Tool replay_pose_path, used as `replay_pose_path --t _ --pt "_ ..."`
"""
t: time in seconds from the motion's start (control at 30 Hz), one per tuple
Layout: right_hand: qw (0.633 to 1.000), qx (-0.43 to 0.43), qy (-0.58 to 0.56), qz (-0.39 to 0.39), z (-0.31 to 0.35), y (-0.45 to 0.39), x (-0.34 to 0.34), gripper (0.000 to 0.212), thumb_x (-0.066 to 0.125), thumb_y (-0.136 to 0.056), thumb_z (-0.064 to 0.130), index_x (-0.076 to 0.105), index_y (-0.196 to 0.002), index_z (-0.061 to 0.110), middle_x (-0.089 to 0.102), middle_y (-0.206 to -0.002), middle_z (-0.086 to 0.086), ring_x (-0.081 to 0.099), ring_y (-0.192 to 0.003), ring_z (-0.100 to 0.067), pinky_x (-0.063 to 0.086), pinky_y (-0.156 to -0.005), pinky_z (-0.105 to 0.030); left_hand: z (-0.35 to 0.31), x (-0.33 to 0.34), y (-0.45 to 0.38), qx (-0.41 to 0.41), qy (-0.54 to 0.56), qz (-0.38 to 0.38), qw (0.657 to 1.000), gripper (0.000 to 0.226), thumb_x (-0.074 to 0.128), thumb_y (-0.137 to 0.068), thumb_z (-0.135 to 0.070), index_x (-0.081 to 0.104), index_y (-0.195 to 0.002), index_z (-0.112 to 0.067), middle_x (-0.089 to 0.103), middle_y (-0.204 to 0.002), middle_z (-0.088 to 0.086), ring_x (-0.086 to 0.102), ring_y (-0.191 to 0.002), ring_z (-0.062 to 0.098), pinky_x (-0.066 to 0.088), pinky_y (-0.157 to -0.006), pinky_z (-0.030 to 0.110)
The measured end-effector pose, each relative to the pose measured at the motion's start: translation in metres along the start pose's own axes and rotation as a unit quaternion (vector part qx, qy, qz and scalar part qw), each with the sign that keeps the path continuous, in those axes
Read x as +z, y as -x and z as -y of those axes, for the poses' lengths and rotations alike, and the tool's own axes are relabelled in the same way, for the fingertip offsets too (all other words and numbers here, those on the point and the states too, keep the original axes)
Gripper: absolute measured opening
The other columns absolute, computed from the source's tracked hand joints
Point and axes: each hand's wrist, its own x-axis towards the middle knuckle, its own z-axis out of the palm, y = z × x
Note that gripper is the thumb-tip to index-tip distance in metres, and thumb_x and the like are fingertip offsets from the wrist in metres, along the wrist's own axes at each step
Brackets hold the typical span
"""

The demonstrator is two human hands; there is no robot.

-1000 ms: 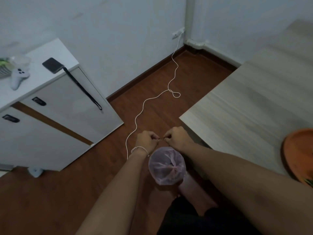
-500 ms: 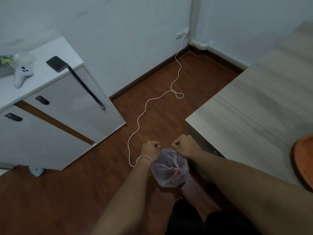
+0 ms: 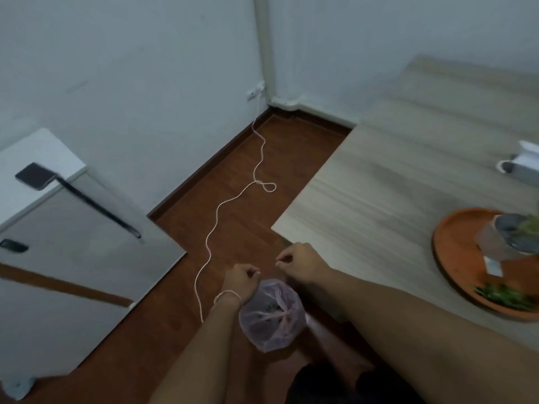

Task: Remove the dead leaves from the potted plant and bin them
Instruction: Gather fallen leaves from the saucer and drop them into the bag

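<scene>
A small translucent pink plastic bag [image 3: 271, 316], knotted at the top with dark leaf bits inside, hangs above the floor just right of my left wrist. My left hand [image 3: 240, 281] is a closed fist at the bag's top edge and appears to hold it. My right hand [image 3: 297, 262] is up and to the right, apart from the bag, fingers pinched with nothing visible in them. The potted plant [image 3: 519, 237], blurred, stands on an orange tray [image 3: 455, 243] on the table at the right. Green leaves [image 3: 501, 295] lie on the tray's near side.
A wooden table [image 3: 393, 185] fills the right side and carries a white object [image 3: 525, 161] near its far edge. A white cabinet [image 3: 73, 243] at the left holds a dark phone [image 3: 35, 174] with a black strap. A white cable [image 3: 221, 211] snakes across the brown floor.
My hands were together pinching the bag's top; they have now come apart and the right hand has lifted off the bag. The view has swung right, which brings the tray and plant in.
</scene>
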Motion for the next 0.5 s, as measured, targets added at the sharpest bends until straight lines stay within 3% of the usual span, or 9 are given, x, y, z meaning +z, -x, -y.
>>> replay_pose_path --t 0.27,0.5 --pt "0.981 0.118 -0.055 -0.144 -0.114 0.082 -0.118 0.018 0.068 -0.084 0.026 0.081 -0.087 0.015 0.079 -0.089 -0.001 0.071 -0.081 -0.014 0.058 -0.079 -0.034 -0.153 0.077 -0.022 0.151 -0.024 0.083 0.985 0.020 0.070 -0.081 -0.014 0.075 -0.100 -0.008 0.076 -0.101 0.010 0.071 -0.096 0.022 0.051 -0.088 0.025" --pt "0.935 0.260 -0.020 -0.241 -0.233 0.186 -0.196 0.021 0.064 -0.086 0.026 0.075 -0.080 0.009 0.075 -0.085 -0.010 0.068 -0.083 -0.027 0.050 -0.070 -0.034 -0.289 0.189 0.021 0.283 -0.022 0.207 0.936 0.023 0.071 -0.081 -0.019 0.073 -0.104 -0.014 0.075 -0.100 0.001 0.069 -0.085 0.010 0.055 -0.087 0.024"
